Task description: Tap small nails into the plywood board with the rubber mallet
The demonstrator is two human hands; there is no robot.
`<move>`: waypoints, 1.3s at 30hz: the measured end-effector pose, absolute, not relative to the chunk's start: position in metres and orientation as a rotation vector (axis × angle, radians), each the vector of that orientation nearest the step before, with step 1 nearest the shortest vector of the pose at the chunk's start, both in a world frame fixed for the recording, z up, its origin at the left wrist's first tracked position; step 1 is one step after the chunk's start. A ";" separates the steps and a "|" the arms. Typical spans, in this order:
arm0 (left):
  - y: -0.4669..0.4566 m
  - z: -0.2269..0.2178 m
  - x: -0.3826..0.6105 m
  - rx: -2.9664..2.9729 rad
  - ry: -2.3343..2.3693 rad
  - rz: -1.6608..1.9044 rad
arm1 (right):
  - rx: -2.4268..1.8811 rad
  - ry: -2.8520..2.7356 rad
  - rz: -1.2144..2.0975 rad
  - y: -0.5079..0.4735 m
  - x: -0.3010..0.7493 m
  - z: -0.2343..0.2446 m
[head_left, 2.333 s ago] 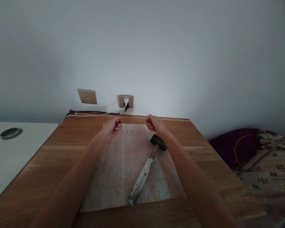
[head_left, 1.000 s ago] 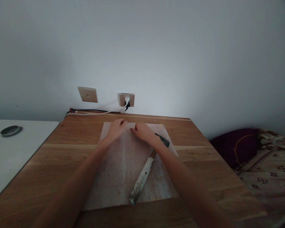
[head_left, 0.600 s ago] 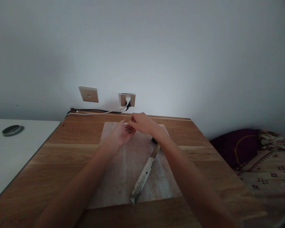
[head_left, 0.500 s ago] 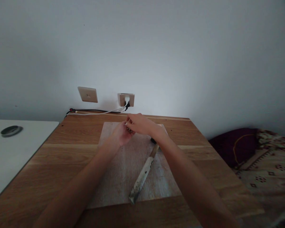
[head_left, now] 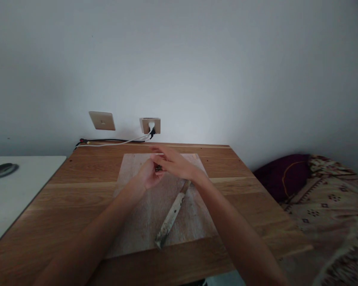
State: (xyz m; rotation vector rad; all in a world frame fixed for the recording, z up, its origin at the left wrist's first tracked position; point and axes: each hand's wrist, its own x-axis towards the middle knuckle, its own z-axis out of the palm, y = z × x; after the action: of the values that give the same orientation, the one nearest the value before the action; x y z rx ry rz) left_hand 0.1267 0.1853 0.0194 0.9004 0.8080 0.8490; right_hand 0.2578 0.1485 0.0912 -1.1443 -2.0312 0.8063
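My left hand is cupped palm-up over the far part of a pale sheet lying on the wooden table. Small dark pieces sit in its palm; I cannot make out what they are. My right hand lies across it, with fingers stretched out over the left palm and fingertips touching the pieces. A hammer with a white-stained handle lies diagonally on the sheet. Its head is hidden under my right wrist.
The table stands against a white wall with a switch plate and a socket, and a white cable runs along the back edge. A white surface with a dark round lid is at left. A patterned bedspread with a dark cushion is at right.
My hands let go of the sheet's far corners, pressed flat on it, then came together. The left turned palm-up with small pieces, and the right reached into it. The view shifted slightly right.
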 end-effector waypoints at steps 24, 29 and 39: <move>0.036 0.006 0.032 2.723 1.460 0.394 | -2.054 -1.874 -0.217 -0.056 0.363 -0.027; 0.007 -0.012 -0.007 2.724 1.427 0.438 | -1.998 -1.840 -0.142 -0.058 0.364 -0.036; 0.016 0.003 -0.084 2.701 1.855 0.258 | -1.665 -1.899 0.220 -0.037 0.283 -0.031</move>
State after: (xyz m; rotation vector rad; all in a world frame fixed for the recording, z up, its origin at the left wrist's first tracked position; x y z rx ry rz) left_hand -0.0843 0.0160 0.0026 2.7008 1.8550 0.2576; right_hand 0.2835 -0.0370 -0.0307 -1.6649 -1.8992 0.2198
